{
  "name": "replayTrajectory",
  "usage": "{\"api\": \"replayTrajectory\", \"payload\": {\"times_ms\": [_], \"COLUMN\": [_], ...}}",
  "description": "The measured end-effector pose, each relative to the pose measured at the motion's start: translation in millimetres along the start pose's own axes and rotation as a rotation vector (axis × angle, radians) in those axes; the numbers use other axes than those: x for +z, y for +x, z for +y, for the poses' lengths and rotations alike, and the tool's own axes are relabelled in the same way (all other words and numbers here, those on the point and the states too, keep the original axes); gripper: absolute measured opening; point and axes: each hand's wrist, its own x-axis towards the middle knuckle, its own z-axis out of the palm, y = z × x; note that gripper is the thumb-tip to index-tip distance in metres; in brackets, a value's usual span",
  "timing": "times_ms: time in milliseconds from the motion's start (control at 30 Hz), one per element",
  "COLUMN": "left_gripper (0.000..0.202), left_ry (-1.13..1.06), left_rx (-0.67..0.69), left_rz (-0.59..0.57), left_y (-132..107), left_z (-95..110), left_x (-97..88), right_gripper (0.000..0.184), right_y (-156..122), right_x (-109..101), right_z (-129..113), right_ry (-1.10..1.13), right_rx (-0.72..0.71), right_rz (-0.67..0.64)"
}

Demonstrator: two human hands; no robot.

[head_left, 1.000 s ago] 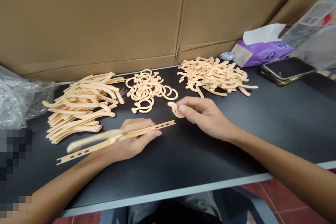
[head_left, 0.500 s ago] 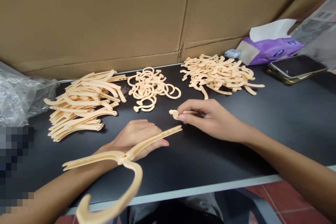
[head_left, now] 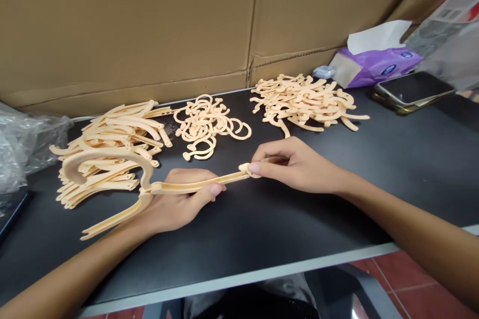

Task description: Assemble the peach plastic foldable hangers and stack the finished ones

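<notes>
Matte black tabletop (head_left: 318,224), cardboard (head_left: 130,25) behind. Left hand (head_left: 187,204) clamped on cream channel-section hanger frame (head_left: 198,185) with curved hook (head_left: 112,153); right hand (head_left: 297,167) pinches knobbed piece (head_left: 244,167) at frame tip.

hanger (head_left: 168,188): smooth plastic | tabletop (head_left: 262,229): matt | backdrop (head_left: 130,25): cardboard | phone screen (head_left: 417,87): glossy

head cam | looks forward, down | near, above black table (head_left: 239,239)

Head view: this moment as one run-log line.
left hand: holds hooked frame by one bar | right hand: pinches curved piece at that bar's tip | beyond: pale parts, three piles, black table
</notes>
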Motion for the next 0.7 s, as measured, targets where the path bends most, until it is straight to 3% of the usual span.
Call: {"api": "replayTrajectory", "payload": {"times_ms": [167,500,700], "left_gripper": [0.035,0.039,0.038], "left_ry": [-0.076,-0.139,-0.376], "left_rx": [-0.012,-0.032,-0.055], "left_rz": [0.045,0.007,0.046], "left_y": [4.6,4.4,2.8], "left_z": [7.0,6.6,2.8], "left_x": [-1.2,-3.0,1.0], "right_gripper": [0.032,0.033,0.035], "right_y": [0.1,0.9,1.1], "right_x": [-2.6,-7.1,-6.9], "right_z": [0.2,-2.5,-1.1], "right_ry": [-0.002,-0.002,-0.024], "right_rx": [0.01,0.004,0.009], "right_rz": [-0.022,-0.085,-0.083]}}
